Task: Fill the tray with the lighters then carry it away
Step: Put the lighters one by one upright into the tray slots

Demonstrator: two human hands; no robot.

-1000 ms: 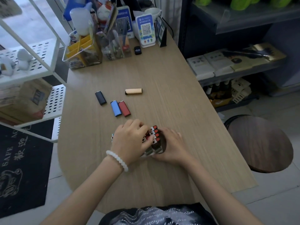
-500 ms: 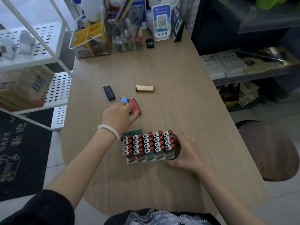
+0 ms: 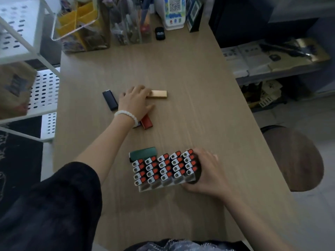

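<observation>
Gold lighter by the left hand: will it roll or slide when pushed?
The gold lighter looks flat-sided and boxy, so it probably slides rather than rolls. It lies flat on the smooth table, so tipping seems unlikely. Its glossy finish may be slippery under the left hand.

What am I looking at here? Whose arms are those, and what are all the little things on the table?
A person wears a camera on their head, so you see their own two arms from above. On the light wooden table sits a pale plastic tray packed with rows of red-and-silver-topped lighters. The right hand steadies the tray's side. The left hand, with a white bead bracelet, reaches toward loose lighters: a flat gold lighter at its fingertips, a black lighter and a red lighter. A dark green lighter lies behind the tray. Nothing is lifted yet.
</observation>
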